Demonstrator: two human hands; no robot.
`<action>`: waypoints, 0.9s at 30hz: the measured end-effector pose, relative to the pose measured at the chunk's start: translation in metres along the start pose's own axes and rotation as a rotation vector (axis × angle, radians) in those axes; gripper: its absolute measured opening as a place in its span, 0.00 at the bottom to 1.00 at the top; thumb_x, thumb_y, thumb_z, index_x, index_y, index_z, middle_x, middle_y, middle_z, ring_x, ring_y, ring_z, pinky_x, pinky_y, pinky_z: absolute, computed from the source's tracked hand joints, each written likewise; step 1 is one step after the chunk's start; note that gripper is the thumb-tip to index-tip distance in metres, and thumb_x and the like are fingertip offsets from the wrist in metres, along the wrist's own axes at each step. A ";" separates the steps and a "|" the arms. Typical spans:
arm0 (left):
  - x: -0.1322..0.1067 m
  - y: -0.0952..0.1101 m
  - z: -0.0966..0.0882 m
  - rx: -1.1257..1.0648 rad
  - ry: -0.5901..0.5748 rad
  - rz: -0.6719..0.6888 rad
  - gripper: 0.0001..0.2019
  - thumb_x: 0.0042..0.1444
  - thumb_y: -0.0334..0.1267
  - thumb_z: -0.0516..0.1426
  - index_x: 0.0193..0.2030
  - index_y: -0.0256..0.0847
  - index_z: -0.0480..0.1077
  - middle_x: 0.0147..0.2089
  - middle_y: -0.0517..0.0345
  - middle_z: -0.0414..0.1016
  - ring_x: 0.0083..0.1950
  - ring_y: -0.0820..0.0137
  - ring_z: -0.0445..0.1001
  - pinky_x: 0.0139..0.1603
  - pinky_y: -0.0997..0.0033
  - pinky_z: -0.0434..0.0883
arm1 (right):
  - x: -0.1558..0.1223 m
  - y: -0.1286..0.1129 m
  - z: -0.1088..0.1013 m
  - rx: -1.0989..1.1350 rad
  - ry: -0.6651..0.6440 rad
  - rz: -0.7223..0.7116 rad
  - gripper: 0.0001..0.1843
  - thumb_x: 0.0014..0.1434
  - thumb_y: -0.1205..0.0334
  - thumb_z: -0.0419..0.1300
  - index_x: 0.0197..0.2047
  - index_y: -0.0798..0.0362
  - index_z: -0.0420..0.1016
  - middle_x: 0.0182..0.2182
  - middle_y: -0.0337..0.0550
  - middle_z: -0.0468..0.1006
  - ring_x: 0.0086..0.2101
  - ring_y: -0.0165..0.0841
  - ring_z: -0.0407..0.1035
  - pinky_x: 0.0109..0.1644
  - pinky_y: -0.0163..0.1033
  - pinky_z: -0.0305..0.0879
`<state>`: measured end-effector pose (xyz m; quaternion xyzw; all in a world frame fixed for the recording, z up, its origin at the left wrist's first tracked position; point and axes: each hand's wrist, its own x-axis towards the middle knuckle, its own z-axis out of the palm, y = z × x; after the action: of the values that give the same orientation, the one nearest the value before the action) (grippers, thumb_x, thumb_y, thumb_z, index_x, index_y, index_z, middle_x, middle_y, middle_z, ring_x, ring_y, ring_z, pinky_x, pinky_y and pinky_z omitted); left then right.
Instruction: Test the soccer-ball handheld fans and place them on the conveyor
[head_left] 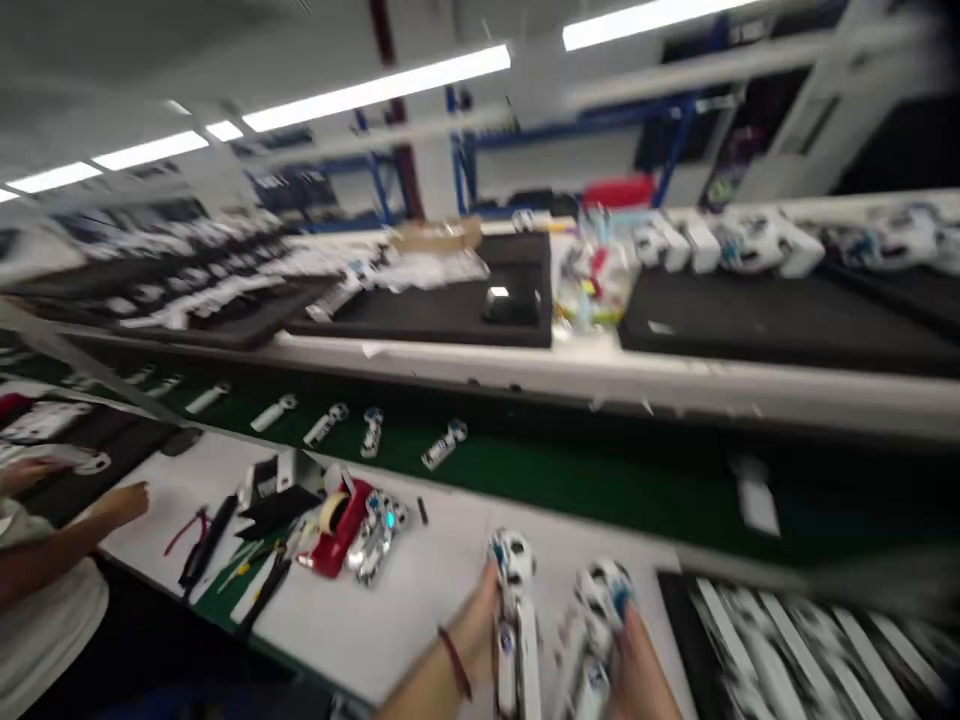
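My left hand (472,630) is closed around a white stick-shaped device with a round patterned head (514,600), held upright over the white bench (420,590). My right hand (637,655) grips a second, similar white device (600,620) just to the right of the first. The two devices stand side by side, nearly touching. A dark red band (454,662) circles my left wrist. Motion blur smears both hands.
A green conveyor belt (570,480) carries several similar white devices. To the left lie a red tape dispenser (341,525), cutters and tools. A black tray of white parts (810,640) sits at right. Another person's arm (67,535) reaches in at far left.
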<state>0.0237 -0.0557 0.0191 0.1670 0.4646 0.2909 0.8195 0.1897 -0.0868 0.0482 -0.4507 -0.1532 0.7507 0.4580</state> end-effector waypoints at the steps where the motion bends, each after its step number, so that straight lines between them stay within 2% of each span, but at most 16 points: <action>1: -0.011 -0.009 0.000 -0.035 0.004 0.002 0.26 0.50 0.61 0.47 0.34 0.35 0.67 0.24 0.55 0.70 0.25 0.69 0.71 0.27 0.71 0.68 | -0.001 0.007 -0.007 0.056 0.051 0.055 0.21 0.52 0.45 0.56 0.39 0.54 0.70 0.33 0.46 0.77 0.37 0.41 0.71 0.39 0.48 0.69; 2: -0.020 -0.014 -0.002 -0.060 0.003 0.001 0.19 0.49 0.53 0.54 0.36 0.37 0.66 0.25 0.58 0.71 0.26 0.72 0.71 0.28 0.73 0.68 | -0.003 0.014 -0.014 0.138 0.058 0.139 0.19 0.51 0.48 0.59 0.38 0.55 0.71 0.32 0.46 0.78 0.38 0.41 0.72 0.41 0.46 0.69; 3: -0.027 -0.017 -0.004 -0.076 -0.004 -0.014 0.17 0.47 0.46 0.58 0.40 0.39 0.64 0.28 0.59 0.72 0.26 0.72 0.71 0.29 0.73 0.68 | -0.005 0.020 -0.019 0.185 0.093 0.189 0.16 0.49 0.52 0.61 0.37 0.56 0.70 0.31 0.45 0.78 0.36 0.39 0.72 0.41 0.44 0.68; 6: -0.043 -0.021 -0.011 -0.114 -0.115 -0.043 0.26 0.44 0.36 0.61 0.50 0.46 0.57 0.39 0.57 0.72 0.33 0.68 0.73 0.29 0.70 0.69 | -0.014 0.033 -0.029 0.267 0.102 0.237 0.16 0.48 0.61 0.63 0.41 0.55 0.68 0.32 0.43 0.78 0.35 0.36 0.73 0.41 0.42 0.68; 9: -0.053 -0.027 -0.008 -0.134 -0.219 -0.034 0.36 0.46 0.31 0.59 0.59 0.54 0.46 0.47 0.55 0.69 0.40 0.63 0.73 0.32 0.65 0.71 | -0.022 0.039 -0.030 0.294 0.046 0.209 0.17 0.50 0.63 0.61 0.44 0.53 0.66 0.34 0.43 0.77 0.34 0.36 0.72 0.40 0.44 0.68; 13: -0.060 -0.033 0.006 -0.117 -0.248 -0.005 0.45 0.46 0.31 0.59 0.63 0.58 0.35 0.52 0.54 0.65 0.38 0.65 0.74 0.33 0.65 0.72 | -0.029 0.036 -0.025 0.302 -0.034 0.117 0.22 0.49 0.69 0.59 0.48 0.49 0.62 0.35 0.42 0.76 0.34 0.35 0.71 0.39 0.43 0.67; 18: -0.067 -0.029 0.015 -0.117 -0.165 0.063 0.45 0.46 0.29 0.58 0.64 0.58 0.34 0.54 0.54 0.64 0.43 0.64 0.72 0.38 0.66 0.70 | -0.040 0.021 -0.018 0.245 -0.079 0.064 0.26 0.48 0.70 0.59 0.50 0.48 0.59 0.36 0.40 0.75 0.34 0.35 0.70 0.39 0.42 0.67; 23: -0.077 -0.022 0.016 -0.090 -0.118 0.097 0.46 0.47 0.29 0.57 0.64 0.61 0.32 0.58 0.53 0.61 0.42 0.64 0.71 0.36 0.64 0.70 | -0.049 0.015 -0.013 0.155 -0.156 0.035 0.26 0.50 0.68 0.60 0.52 0.47 0.58 0.38 0.42 0.74 0.35 0.35 0.70 0.39 0.42 0.66; 27: -0.081 -0.021 0.021 -0.062 -0.110 0.140 0.47 0.47 0.31 0.59 0.65 0.57 0.32 0.58 0.50 0.61 0.49 0.57 0.68 0.47 0.55 0.68 | -0.053 0.015 -0.009 0.150 -0.191 0.045 0.29 0.50 0.68 0.61 0.53 0.45 0.57 0.43 0.42 0.72 0.39 0.37 0.70 0.42 0.44 0.65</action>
<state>0.0163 -0.1233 0.0723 0.1891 0.3968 0.3521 0.8263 0.1975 -0.1399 0.0620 -0.3449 -0.1292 0.8098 0.4567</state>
